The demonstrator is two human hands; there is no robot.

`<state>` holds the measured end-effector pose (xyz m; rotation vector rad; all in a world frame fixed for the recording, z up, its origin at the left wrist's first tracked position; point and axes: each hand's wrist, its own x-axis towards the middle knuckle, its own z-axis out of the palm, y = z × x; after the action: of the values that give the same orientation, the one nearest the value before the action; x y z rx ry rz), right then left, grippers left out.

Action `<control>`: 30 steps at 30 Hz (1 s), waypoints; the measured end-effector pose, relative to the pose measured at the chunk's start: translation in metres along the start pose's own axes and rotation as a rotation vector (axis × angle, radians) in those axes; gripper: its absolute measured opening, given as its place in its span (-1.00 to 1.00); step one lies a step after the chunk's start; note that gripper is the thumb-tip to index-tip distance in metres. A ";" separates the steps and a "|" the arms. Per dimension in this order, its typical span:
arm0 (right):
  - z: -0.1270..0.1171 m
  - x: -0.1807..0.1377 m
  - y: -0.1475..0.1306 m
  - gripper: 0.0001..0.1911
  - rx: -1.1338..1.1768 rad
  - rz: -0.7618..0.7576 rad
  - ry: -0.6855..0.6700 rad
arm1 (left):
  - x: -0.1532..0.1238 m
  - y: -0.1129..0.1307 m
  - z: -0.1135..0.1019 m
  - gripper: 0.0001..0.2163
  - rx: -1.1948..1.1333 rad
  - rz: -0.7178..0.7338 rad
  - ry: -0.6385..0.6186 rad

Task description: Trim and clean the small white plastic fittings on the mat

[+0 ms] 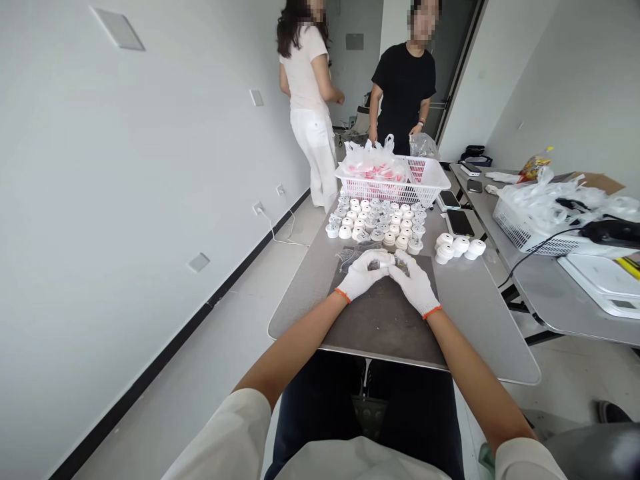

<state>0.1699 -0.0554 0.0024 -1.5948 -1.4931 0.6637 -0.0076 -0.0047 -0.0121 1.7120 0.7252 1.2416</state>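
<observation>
Both my hands wear white knit gloves with orange cuffs and meet over a dark mat (385, 320) on the grey table (480, 320). My left hand (361, 273) and my right hand (415, 281) are closed together on a small grey part (386, 265) held between the fingertips. Just beyond my hands lie several small round white and cream parts (380, 223) in rows. Three more white round parts (457, 247) sit to the right of them.
A white basket (425, 190) of red-and-white bags stands at the table's far end, with two phones (457, 222) beside it. Two people stand behind it. On a second table at right are another basket (520, 230), a black cable and a white device (607, 283).
</observation>
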 end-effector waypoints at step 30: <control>-0.001 -0.005 -0.008 -0.35 -0.036 -0.027 -0.049 | 0.000 0.017 -0.001 -0.52 -0.250 -0.254 -0.030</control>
<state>0.1657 -0.0606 0.0092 -1.5929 -1.5673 0.6686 -0.0096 -0.0122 0.0027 1.3862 0.7128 1.0781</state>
